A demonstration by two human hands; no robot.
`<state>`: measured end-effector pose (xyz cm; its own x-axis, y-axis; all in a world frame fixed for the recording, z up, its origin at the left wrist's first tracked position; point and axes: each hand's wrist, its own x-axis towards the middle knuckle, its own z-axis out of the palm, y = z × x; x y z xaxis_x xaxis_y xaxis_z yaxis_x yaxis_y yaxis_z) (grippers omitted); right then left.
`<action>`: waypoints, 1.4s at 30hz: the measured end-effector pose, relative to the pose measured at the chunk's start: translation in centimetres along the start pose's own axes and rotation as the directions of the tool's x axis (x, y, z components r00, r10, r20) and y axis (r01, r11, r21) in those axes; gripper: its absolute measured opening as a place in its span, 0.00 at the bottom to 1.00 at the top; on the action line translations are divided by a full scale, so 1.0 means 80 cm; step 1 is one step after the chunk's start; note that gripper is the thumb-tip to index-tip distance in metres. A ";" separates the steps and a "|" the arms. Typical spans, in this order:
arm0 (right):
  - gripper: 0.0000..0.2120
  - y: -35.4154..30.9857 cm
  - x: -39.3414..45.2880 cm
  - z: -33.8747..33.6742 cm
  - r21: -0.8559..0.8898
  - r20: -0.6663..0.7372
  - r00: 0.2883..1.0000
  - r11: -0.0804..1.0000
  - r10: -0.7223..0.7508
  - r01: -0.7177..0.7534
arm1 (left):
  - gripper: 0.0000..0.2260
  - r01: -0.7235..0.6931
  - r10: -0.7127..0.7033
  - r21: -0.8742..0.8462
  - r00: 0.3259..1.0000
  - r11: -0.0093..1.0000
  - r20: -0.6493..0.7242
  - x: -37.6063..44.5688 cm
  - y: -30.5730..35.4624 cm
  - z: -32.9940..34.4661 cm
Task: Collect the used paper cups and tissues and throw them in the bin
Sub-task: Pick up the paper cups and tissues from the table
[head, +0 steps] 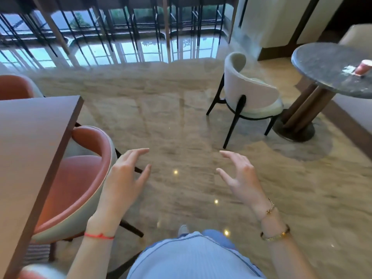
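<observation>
A pink paper cup (363,67) stands on the round grey stone table (326,65) at the far right, with a crumpled white tissue (349,69) just left of it. My left hand (125,176) and my right hand (240,176) hover over the floor in front of me, fingers relaxed and spread, holding nothing. Both hands are far from the cup and tissue. No bin is in view.
A brown rectangular table (30,141) fills the left, with a pink chair (80,178) tucked at its corner and another pink chair (14,86) behind. A white chair (251,97) stands beside the round table. Polished marble floor (161,117) lies ahead; railings line the back.
</observation>
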<state>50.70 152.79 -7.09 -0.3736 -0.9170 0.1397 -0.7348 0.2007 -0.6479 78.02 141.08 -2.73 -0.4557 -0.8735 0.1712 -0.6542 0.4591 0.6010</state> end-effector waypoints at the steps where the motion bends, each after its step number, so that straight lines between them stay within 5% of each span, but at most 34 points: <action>1: 0.21 0.002 0.025 0.002 0.000 -0.004 1.000 1.000 0.012 -0.012 | 0.18 -0.011 0.011 0.003 1.000 1.000 0.018 0.030 -0.004 0.001; 12: 0.22 0.052 0.317 0.041 0.001 0.003 0.997 0.997 0.082 -0.082 | 0.17 -0.020 0.019 0.018 0.996 1.000 0.091 0.333 -0.071 0.056; 30: 0.22 0.043 0.918 0.116 0.038 0.161 0.976 0.989 -0.146 0.142 | 0.16 0.222 -0.222 -0.013 0.966 0.975 -0.133 0.804 -0.190 0.063; 42: 0.21 -0.019 1.277 0.244 0.060 0.148 0.975 0.985 -0.167 0.160 | 0.17 0.214 -0.208 0.016 0.962 0.977 -0.177 1.141 -0.353 0.006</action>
<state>24.66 52.05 -6.46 -0.1578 -0.9784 0.1336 -0.7495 0.0305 -0.6613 54.60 48.42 -4.49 -0.1955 -0.9645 0.1777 -0.7463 0.2638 0.6111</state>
